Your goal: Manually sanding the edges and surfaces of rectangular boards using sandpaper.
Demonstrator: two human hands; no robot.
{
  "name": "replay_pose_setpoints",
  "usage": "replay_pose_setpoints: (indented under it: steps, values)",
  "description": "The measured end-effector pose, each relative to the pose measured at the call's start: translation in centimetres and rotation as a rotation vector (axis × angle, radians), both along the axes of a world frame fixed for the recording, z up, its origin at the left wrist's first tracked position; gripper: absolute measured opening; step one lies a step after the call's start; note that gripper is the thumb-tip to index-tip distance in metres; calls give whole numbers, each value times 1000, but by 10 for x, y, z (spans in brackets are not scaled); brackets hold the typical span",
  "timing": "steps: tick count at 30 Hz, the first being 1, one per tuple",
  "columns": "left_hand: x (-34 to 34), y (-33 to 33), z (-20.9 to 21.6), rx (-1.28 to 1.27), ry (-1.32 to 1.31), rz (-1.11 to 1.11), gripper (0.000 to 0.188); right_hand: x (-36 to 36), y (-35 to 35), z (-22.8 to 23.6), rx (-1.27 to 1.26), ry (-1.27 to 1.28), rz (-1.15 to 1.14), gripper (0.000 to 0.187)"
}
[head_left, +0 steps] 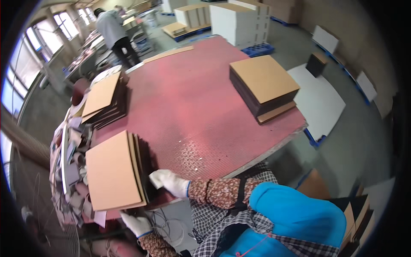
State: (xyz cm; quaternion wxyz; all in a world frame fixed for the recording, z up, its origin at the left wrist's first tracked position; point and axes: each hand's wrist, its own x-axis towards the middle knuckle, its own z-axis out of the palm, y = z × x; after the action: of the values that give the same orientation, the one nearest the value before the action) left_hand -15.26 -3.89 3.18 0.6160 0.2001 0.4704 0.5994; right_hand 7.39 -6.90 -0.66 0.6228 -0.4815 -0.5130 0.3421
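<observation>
My right hand (172, 183), in a white glove, is closed on a small pale pad (156, 180). It is beside the dark right side of a stack of tan-faced boards (110, 173) at the table's near left. Some boards in that stack lean slightly apart along their right edge. My left hand (137, 225), also gloved, is at the stack's lower edge, just below the top board's near corner. Its fingertips are partly hidden there, so I cannot tell whether they grip the board.
The red textured table (184, 94) bears another board stack (102, 96) at far left and one (263, 79) at right. Scraps (77, 171) crowd the left edge. A person (115, 34) stands far left. A pallet with a white sheet (319, 100) lies on the floor at right.
</observation>
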Motion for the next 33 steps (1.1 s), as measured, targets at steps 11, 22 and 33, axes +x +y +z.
replay_pose_setpoints:
  steps: [11,22,33]
  values:
    - [27,48,-55,-61,-58,-124,48,30,37,17,38,142,-20,33]
    - [273,-89,91,42,107,-1027,26,365,-260,130,-21,-263,-1305,38]
    - [526,-98,33,128,104,-1477,79,506,-330,53,-199,260,-1112,46]
